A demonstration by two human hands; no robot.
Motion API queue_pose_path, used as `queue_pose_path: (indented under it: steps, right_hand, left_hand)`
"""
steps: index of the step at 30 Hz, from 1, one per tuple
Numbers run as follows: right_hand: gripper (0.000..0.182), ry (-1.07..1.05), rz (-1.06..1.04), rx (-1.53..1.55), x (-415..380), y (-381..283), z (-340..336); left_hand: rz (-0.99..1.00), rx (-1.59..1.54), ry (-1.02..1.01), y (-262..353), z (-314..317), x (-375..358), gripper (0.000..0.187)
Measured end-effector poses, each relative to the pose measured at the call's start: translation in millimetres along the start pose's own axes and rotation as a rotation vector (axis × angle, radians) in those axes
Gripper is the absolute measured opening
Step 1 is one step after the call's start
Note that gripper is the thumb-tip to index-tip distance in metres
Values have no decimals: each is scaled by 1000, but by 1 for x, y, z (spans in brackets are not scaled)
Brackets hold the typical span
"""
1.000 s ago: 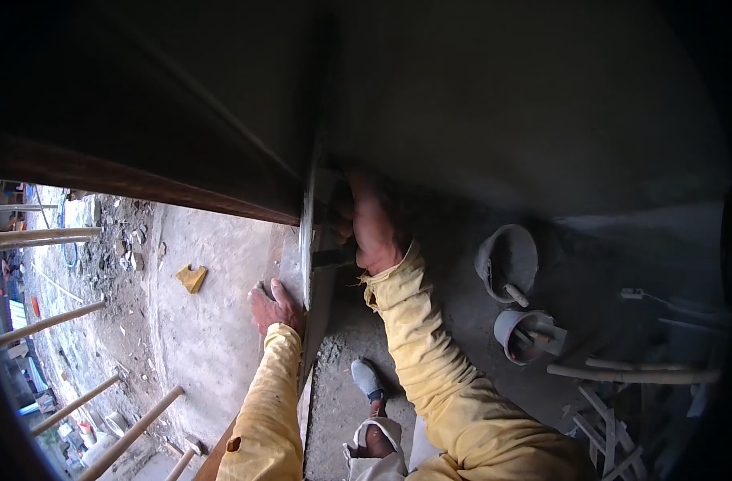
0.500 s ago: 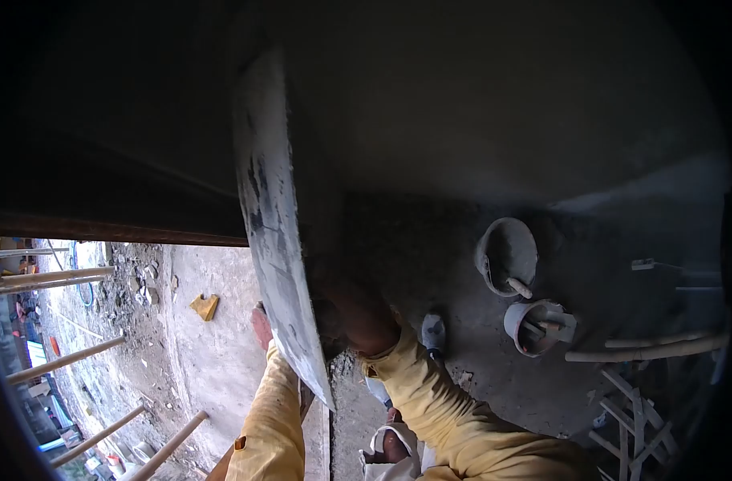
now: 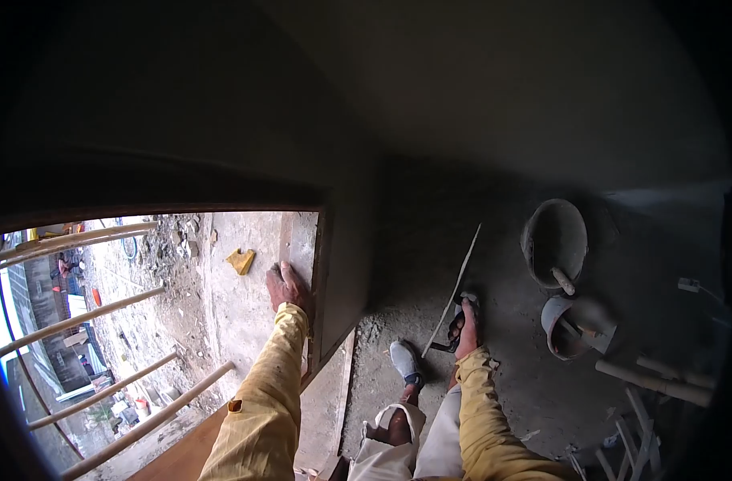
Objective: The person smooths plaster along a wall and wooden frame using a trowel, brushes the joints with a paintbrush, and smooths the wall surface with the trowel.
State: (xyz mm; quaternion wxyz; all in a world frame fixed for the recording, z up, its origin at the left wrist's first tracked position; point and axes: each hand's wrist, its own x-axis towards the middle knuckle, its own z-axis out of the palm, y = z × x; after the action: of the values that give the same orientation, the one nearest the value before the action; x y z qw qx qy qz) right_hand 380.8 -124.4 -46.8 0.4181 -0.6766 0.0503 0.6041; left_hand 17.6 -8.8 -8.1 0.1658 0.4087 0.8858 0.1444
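Your right hand (image 3: 465, 330) is wrapped round the handle of the flat float (image 3: 452, 293), right of centre, blade edge-on; your left hand (image 3: 289, 287) rests on the ledge (image 3: 304, 240), left of centre, its grip unclear. This looks like bracing mid-work; moving the float calls for clearing your shoe (image 3: 406, 361).

Floor (image 3: 554, 401): large bucket (image 3: 552, 228), smaller bucket (image 3: 551, 317), wooden poles (image 3: 653, 383).

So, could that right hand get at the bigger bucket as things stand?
Probably not directly: the right hand has its grip on a thin-bladed tool, and the bigger bucket seems to stand on the floor, below. Nothing visible blocks the space between, so stooping might bring it within reach.
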Motion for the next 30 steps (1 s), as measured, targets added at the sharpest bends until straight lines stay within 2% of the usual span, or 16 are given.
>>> queue_pose_path:
  steps: [2, 4, 5, 11, 13, 15, 18, 21, 24, 26, 30]
  right_hand:
    - [25, -19, 56, 34, 5, -2, 11]
    - [24, -155, 21, 156, 7, -7, 27]
    - [22, -234, 67, 213, 8, -7, 30]
    - [21, -396, 34, 322, 9, 13, 58]
    - [20, -392, -2, 327, -11, -6, 81]
    - [20, -473, -41, 233, -25, -25, 93]
    - [18, -579, -79, 185, -22, -16, 104]
    - [20, -546, -281, 3, -45, -35, 133]
    - [23, -582, -241, -3, -75, -59, 157]
    - [27, -695, -139, 105, -90, -72, 172]
    - [30, -736, -77, 210, -92, -71, 178]
  left_hand:
    - [-10, -37, 18, 20, -4, -7, 55]
    - [-38, -76, 8, 26, -7, -9, 55]
    - [-37, -67, 8, 28, -7, -10, 55]
    - [-45, -39, 11, 26, -6, -6, 54]
    - [-76, -23, -3, 31, -10, -9, 52]
    - [-90, -4, 5, 30, -10, -8, 52]
    - [-101, 8, -12, 30, -10, -8, 53]
    - [-85, 15, 5, 28, -9, -7, 53]
    - [-65, 14, 6, 22, -5, -7, 53]
    - [-103, -7, 1, 23, -6, -6, 53]
    - [-121, -1, -3, 32, -14, -9, 55]
